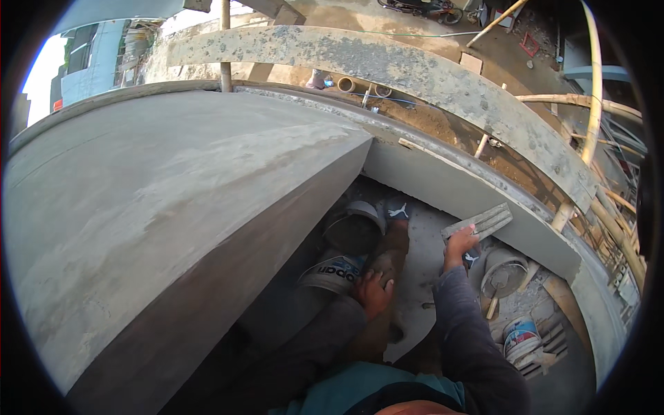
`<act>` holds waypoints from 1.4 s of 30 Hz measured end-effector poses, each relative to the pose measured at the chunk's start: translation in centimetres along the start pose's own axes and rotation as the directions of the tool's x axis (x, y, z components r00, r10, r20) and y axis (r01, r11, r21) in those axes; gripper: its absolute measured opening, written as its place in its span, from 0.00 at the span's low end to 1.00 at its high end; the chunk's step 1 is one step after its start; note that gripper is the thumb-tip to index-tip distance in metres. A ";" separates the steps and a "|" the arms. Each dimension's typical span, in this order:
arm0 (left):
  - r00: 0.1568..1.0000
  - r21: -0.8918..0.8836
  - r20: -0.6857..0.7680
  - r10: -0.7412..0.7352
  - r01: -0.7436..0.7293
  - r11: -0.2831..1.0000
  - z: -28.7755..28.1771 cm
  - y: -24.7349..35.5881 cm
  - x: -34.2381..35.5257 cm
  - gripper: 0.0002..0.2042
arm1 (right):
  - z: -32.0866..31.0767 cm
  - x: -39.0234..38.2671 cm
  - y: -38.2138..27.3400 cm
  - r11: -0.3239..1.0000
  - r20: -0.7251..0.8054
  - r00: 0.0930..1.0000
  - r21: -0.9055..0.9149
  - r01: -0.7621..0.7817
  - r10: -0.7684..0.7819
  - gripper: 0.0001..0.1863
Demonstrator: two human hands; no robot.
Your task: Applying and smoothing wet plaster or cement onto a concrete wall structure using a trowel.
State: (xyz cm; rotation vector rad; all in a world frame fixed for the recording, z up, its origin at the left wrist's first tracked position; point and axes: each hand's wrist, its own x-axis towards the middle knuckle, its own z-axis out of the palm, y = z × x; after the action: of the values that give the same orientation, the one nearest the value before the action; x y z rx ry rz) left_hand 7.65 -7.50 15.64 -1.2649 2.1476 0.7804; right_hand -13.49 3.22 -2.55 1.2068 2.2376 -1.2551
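Note:
My right hand (461,242) is closed on a long, cement-smeared plastering float (488,220). The float is held close to the inner face of a low grey parapet wall (415,173); whether it touches the wall I cannot tell. My left hand (374,293) rests on my bent leg, fingers apart and holding nothing visible. Beside that hand stands a white bucket (332,275) with printing on its side. Farther off, a second bucket (356,228) holds grey material. To the right of my right hand is a round pail (505,274) with a stick-like handle near it.
A broad plastered ledge (173,180) fills the left side, its edge dropping toward me. Beyond the parapet runs a cement-spattered plank (387,59) with bamboo poles (593,83). Far below lies muddy ground with pipes (346,84). A small paint can (522,337) stands at lower right.

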 end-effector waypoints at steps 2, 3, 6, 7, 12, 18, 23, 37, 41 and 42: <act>1.000 0.010 0.028 0.001 -0.001 1.000 -1.3 0.6 0.0 0.23 | -0.9 1.8 2.0 0.978 -0.055 0.978 -0.067 0.199 -0.202 0.22; 0.999 0.046 -0.004 -0.049 0.049 0.998 -1.8 0.4 -0.1 0.23 | -0.7 0.4 1.6 0.964 0.075 0.970 -0.118 0.239 -0.232 0.22; 0.994 0.114 0.081 -0.078 0.069 0.991 -1.2 2.0 -0.3 0.23 | 2.8 -2.8 1.8 0.821 0.317 0.828 -0.198 0.535 -0.463 0.21; 0.992 0.121 0.085 -0.091 0.081 0.989 -0.4 2.4 -0.9 0.23 | 4.7 -5.1 0.7 0.762 0.373 0.768 -0.204 0.615 -0.520 0.20; 0.987 0.151 0.097 -0.127 0.112 0.982 1.6 1.7 -1.7 0.23 | 12.6 -13.0 -4.7 0.840 0.642 0.674 -0.084 0.536 -0.365 0.21; 0.991 0.132 0.055 -0.122 0.114 0.985 2.1 1.6 -2.5 0.22 | 13.6 -13.0 -3.4 0.916 0.545 0.786 -0.077 0.394 -0.292 0.21; 0.982 0.180 0.041 -0.182 0.172 0.969 2.8 3.5 -2.1 0.20 | 3.7 -2.6 0.2 0.998 0.238 0.970 0.052 0.041 -0.053 0.20; 0.865 -0.805 0.494 -0.088 0.494 0.328 7.0 18.4 1.2 0.23 | -17.6 -3.3 -8.8 0.453 0.851 0.221 0.022 0.891 -0.477 0.16; 0.883 -0.800 0.437 -0.172 0.469 0.373 8.1 22.3 0.1 0.18 | -21.3 -0.4 -8.3 0.406 0.854 0.107 0.129 0.905 -0.510 0.16; 0.925 -0.776 0.342 -0.167 0.378 0.504 8.4 21.7 -0.3 0.17 | -22.1 0.2 -8.4 0.420 0.846 0.117 0.134 0.898 -0.521 0.16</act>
State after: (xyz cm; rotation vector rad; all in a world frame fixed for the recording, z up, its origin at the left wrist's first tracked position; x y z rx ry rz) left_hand -10.40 7.21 14.63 -1.7891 1.2803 1.8313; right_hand -17.37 19.00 14.59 -0.8142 2.0749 -1.0724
